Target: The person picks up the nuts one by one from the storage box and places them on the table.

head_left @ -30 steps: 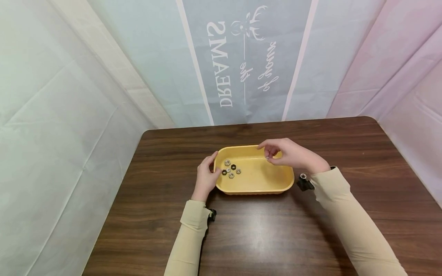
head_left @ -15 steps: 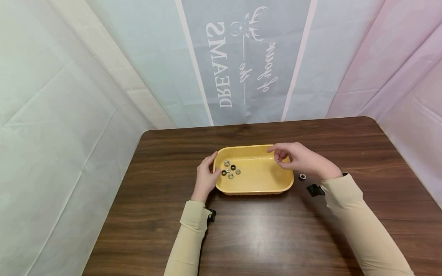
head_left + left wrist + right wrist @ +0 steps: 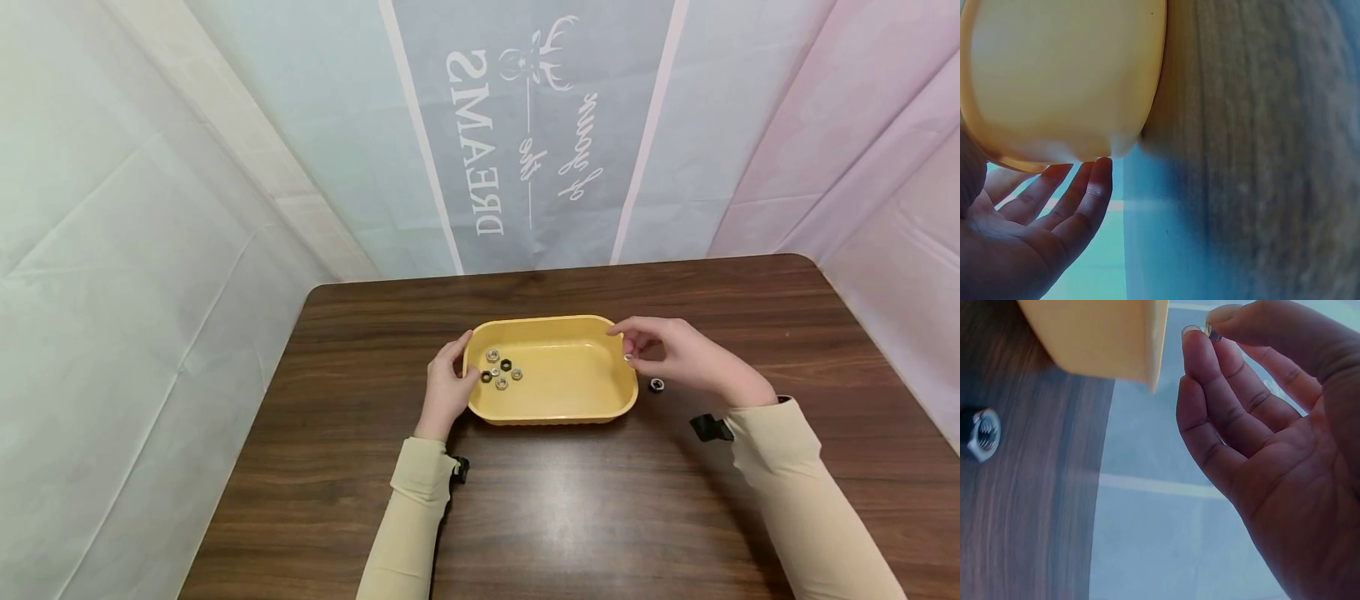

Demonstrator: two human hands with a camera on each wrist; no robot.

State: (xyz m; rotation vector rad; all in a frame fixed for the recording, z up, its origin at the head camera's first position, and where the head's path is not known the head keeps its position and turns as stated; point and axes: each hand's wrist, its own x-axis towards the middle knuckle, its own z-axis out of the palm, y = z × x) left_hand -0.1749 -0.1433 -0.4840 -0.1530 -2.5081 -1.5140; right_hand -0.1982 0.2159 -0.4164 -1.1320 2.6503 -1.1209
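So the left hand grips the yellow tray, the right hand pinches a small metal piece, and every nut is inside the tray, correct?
Not quite: the head view shows one nut on the table, just right of the yellow tray. The left hand does grip it, and the right hand pinches a small metal piece.

Tray (image 3: 573, 383) on a table (image 3: 555, 517), 6 nuts (image 3: 495, 372) in its left end, 1 nut (image 3: 657, 385) just to its right, backdrop (image 3: 555, 242) behind
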